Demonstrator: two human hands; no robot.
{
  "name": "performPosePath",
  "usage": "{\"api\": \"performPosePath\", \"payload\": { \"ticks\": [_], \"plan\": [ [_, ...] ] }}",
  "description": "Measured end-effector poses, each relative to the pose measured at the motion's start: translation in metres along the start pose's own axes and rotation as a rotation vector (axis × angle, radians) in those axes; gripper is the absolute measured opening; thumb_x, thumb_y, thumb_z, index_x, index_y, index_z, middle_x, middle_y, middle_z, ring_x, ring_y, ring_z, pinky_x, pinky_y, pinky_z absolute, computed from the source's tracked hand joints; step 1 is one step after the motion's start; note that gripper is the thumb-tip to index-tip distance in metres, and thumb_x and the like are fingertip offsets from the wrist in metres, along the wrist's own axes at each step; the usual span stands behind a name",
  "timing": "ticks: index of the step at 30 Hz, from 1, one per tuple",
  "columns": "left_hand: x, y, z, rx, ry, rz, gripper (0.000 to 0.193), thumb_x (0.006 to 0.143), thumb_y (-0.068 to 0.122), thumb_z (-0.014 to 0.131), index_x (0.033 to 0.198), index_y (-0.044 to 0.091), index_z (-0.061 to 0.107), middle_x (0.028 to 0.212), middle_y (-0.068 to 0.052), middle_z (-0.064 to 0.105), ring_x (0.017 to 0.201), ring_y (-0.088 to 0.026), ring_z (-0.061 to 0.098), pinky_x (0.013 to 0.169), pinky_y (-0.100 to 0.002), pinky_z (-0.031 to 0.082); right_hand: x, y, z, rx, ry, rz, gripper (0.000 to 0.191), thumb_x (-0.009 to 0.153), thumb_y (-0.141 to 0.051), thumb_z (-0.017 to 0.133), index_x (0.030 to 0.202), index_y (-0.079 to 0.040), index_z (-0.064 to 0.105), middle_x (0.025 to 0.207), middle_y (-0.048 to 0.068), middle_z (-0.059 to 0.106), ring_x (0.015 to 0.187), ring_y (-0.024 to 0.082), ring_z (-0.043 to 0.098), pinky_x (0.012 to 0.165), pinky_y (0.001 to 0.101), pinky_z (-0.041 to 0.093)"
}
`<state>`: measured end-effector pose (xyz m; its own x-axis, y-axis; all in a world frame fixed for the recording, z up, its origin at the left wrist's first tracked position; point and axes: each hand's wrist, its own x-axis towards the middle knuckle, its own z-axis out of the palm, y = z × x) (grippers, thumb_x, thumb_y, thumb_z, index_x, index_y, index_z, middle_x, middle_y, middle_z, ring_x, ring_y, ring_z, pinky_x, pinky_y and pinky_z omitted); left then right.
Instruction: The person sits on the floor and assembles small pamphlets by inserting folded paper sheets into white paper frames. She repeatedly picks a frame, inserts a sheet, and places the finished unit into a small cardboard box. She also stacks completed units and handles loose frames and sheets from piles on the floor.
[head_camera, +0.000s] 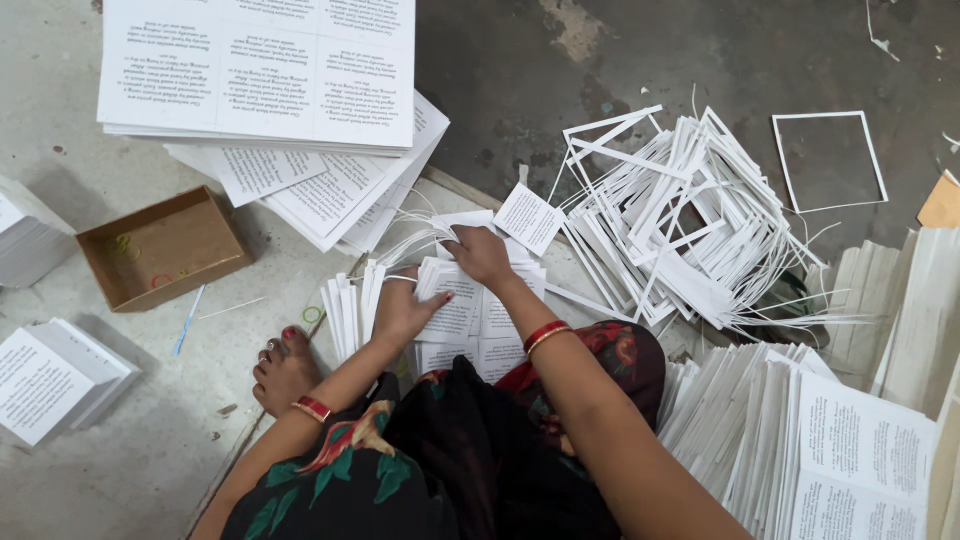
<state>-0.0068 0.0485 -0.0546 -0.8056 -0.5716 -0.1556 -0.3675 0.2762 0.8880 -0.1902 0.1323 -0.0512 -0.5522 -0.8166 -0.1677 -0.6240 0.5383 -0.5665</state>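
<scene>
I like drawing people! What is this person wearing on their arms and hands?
Both arms are bare, with no sleeves or gloves. The left hand has a red and gold bangle at the wrist. The right hand has a red and gold bangle too.

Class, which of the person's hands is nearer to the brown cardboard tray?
Left. The left hand rests on the printed slips right of the tray; the right hand lies farther right.
</scene>
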Motion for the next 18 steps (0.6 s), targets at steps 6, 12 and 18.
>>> {"api": "performPosePath", "payload": {
  "ticks": [6, 12, 18],
  "plan": [
    [0.05, -0.022, -0.023, -0.522, -0.475, -0.458, 0.056, 0.066, 0.021, 0.089, 0.114, -0.002, 0.07, 0.105, -0.017, 0.078, 0.094, -0.028, 0.077, 0.083, -0.041, 0.06, 0.01, 0.011, 0.018, -0.13, 0.048, -0.189, 0.024, 0.092, -0.029, 0.066, 0.098, -0.006, 0.069, 0.084, 0.018, 0.072, 0.083, 0.04, 0.069, 0.071, 0.0507, 0.053],
    [0.054, -0.028, -0.011, 0.176, -0.32, -0.235, 0.064, 0.072, 0.036, 0.092, 0.114, -0.006, 0.071, 0.11, -0.025, 0.073, 0.102, -0.036, 0.072, 0.092, -0.041, 0.055, 0.004, 0.021, 0.033, -0.299, 0.19, -0.233, 0.021, 0.09, -0.024, 0.069, 0.097, -0.007, 0.059, 0.079, 0.016, 0.071, 0.072, 0.037, 0.07, 0.061, 0.0489, 0.053],
    [0.032, -0.02, -0.004, 0.118, -0.149, -0.116, 0.066, 0.067, 0.038, 0.089, 0.114, -0.003, 0.069, 0.102, -0.022, 0.076, 0.096, -0.033, 0.074, 0.087, -0.039, 0.057, 0.003, 0.024, 0.034, -0.266, 0.247, -0.208, 0.024, 0.085, -0.02, 0.072, 0.099, -0.006, 0.058, 0.081, 0.014, 0.072, 0.071, 0.037, 0.07, 0.059, 0.0481, 0.053]
  ]
}}
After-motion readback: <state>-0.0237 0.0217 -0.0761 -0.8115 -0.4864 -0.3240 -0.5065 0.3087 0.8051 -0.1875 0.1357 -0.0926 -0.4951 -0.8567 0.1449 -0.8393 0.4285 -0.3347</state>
